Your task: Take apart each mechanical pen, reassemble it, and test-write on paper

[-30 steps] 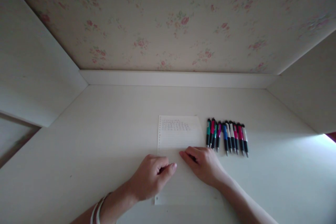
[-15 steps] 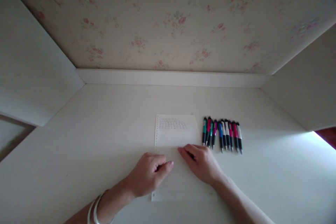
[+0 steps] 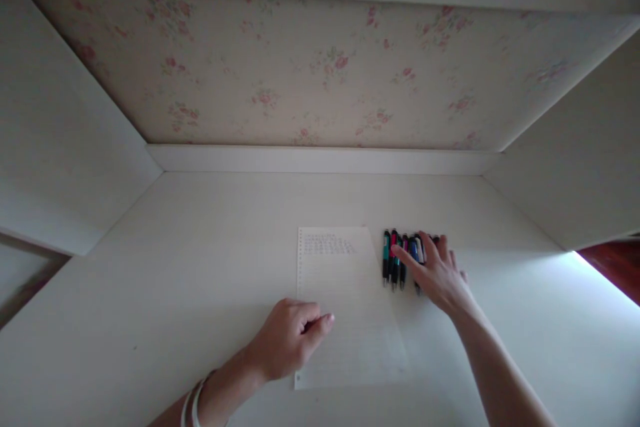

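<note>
A sheet of lined paper (image 3: 345, 307) lies on the white desk (image 3: 200, 260), with a few rows of writing near its top. My left hand (image 3: 289, 337) rests curled on the paper's lower left edge, thumb out, fingers closed with nothing seen in them. To the right of the sheet lies a row of several pens (image 3: 397, 259) with teal, pink and blue barrels. My right hand (image 3: 434, 273) is stretched over the right part of that row, fingers spread and covering some pens. Whether it grips one I cannot make out.
The desk sits in an alcove with a floral wallpaper back wall (image 3: 320, 73) and white side panels (image 3: 65, 147). Bright light falls on the desk's right edge (image 3: 590, 287). Bracelets circle my left wrist (image 3: 193, 403).
My right hand has left the paper and moved up and right onto the row of pens. My left hand has stayed on the sheet's lower left edge.
</note>
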The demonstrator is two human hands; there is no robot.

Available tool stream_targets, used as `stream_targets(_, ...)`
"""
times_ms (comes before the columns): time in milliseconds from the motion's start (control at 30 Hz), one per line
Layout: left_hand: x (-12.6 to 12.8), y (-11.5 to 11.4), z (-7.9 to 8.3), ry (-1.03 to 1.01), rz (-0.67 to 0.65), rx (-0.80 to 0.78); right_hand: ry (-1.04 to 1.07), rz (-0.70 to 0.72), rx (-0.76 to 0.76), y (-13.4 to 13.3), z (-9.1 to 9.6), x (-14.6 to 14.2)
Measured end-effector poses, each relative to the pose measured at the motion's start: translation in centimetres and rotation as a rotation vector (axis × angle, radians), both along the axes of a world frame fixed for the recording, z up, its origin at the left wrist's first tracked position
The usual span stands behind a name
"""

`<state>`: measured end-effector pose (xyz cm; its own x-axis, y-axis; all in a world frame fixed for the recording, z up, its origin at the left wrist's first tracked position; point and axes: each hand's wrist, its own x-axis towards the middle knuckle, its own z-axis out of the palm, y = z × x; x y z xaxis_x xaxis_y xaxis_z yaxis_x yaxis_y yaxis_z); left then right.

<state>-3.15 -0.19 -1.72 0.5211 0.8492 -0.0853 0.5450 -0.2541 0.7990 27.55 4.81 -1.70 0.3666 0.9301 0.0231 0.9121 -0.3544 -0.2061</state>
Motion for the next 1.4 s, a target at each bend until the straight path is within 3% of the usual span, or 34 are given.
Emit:
stream_targets(133,0.1,-0.1,0.0,0.012,-0.009,0.011,0.018,-0.013,-0.092,0.8,-0.7,-1.9)
stream_targets(267,0.1,-0.1,-0.3,0.020,-0.010,0.027,-0.056,0.014,0.015,0.8,-1.5,-2.7)
stream_targets(467,0.2,-0.1,-0.5,0.040,-0.011,0.060,-0.111,0.025,0.131,0.8,-2.2,-1.7)
stream_targets(700,0.2,-0.2,-0.6,0.050,-0.036,0.090,-0.103,0.084,-0.045,2.4,-0.4,-0.7)
stream_targets(933,0.4,-0.4,-0.9,0.081,-0.067,0.164,-0.026,0.104,-0.031,3.5,1.4,-1.3)
stream_targets(1033,0.4,-0.3,-0.9,0.096,-0.069,0.200,0.144,0.171,0.080,3.9,2.6,-4.6)
stream_targets(1100,0.4,-0.3,-0.9,0.109,-0.067,0.225,0.341,0.329,0.128,4.5,3.4,-8.3)
stream_targets(1167,0.5,-0.4,-0.9,0.121,-0.069,0.249,0.410,0.440,0.105,5.5,3.7,-12.9)
stream_targets(1300,0.6,-0.8,-1.3,0.135,-0.083,0.294,0.513,0.591,0.011,8.2,2.9,-22.9)
stream_targets(1400,0.5,-0.9,-2.1,0.121,-0.114,0.326,0.541,0.627,-0.041,9.9,1.9,-29.4)
